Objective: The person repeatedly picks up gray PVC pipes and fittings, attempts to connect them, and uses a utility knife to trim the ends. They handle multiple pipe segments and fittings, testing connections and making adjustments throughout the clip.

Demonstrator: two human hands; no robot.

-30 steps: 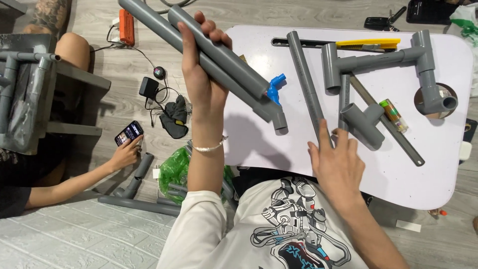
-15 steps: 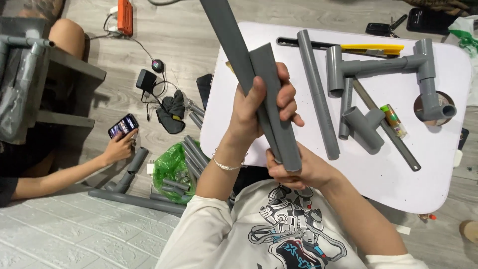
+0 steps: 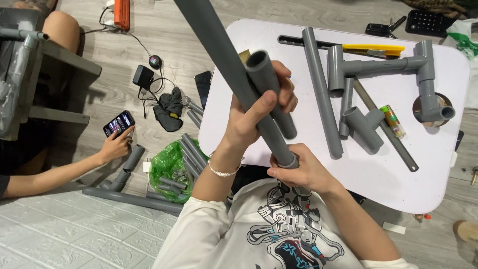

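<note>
Left hand: your left hand (image 3: 251,117) wraps its fingers around two grey pipes (image 3: 234,65).
Right hand: your right hand (image 3: 298,172) grips the long pipe's lower end.
Pipes: raised over the white table (image 3: 378,174), close to your chest.

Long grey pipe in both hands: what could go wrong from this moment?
The long grey pipe runs up out of frame, so its unseen far end could swing into something. The left hand clamps a shorter pipe against it; that one might slide loose and drop onto the white table. The right hand grips only the pipe's lower end, so leverage looks poor.
</note>
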